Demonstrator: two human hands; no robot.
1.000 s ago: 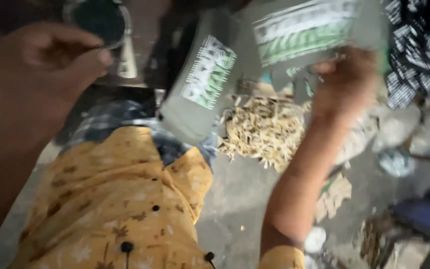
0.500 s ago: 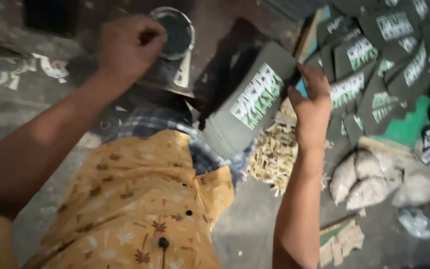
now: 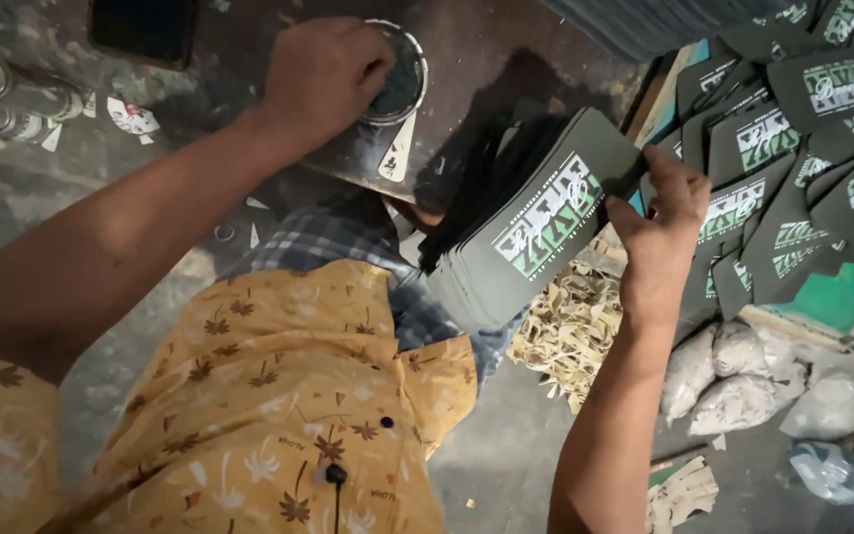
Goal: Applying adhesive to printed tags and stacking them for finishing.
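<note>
A stack of grey printed pieces point(image 3: 531, 232) is gripped at its upper end, tilted over the lap.

The stack is pinched by the right hand point(image 3: 659, 232), fingers curled around its edge. The left hand point(image 3: 323, 74) is closed loosely, fingertips dipped into a round tin point(image 3: 397, 84) on a dark board point(image 3: 476, 59). More printed pieces point(image 3: 793, 158) are spread at right, pale scraps point(image 3: 570, 326) below the stack.
</note>
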